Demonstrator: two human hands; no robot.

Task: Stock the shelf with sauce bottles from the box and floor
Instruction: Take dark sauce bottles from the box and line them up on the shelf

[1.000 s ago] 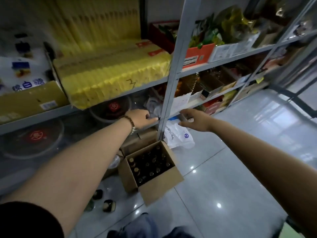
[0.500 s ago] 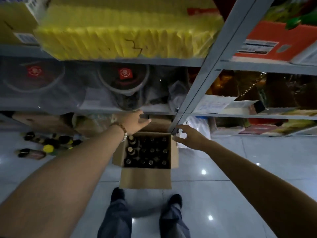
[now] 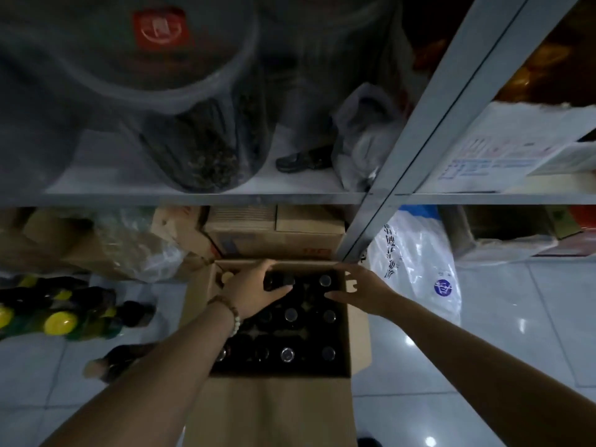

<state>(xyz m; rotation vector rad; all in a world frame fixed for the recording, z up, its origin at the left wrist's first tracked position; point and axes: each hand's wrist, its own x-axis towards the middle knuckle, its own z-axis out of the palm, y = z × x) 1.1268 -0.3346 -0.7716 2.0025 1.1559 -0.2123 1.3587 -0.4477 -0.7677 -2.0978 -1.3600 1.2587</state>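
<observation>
left hand [image 3: 254, 291] is in the open box [image 3: 358, 333], fingers and thumb wrapped round the top of a dark bottle [image 3: 278, 282] in the rear row. bead bracelet [image 3: 233, 314] on that wrist. right hand [image 3: 364, 291] is unclenched, fingers spread and fairly straight over the box's right rear corner, gripping nothing; can't tell if it touches the cardboard.

box sits on the tiled floor [image 3: 483, 317] right in front of the shelf [image 3: 193, 199], by the grey post [image 3: 419, 150]. rest of the bottles [image 3: 287, 354] stand upright in rows inside it, dark glass, round caps, no labels visible from above. more bottles [image 3: 61, 322] lie on the floor left of the box, some with yellow caps.

on the shelf: clear tub [image 3: 200, 150] with dark contents, red label [image 3: 161, 27] on its lid, logo blurred. white carton [image 3: 503, 150] right of the post has blue and red print, unreadable. white bag [image 3: 416, 269] beside the box has blue chinese characters and a round blue logo, too blurred to read. cardboard cartons [image 3: 274, 233] under the shelf, small red print, illegible.
</observation>
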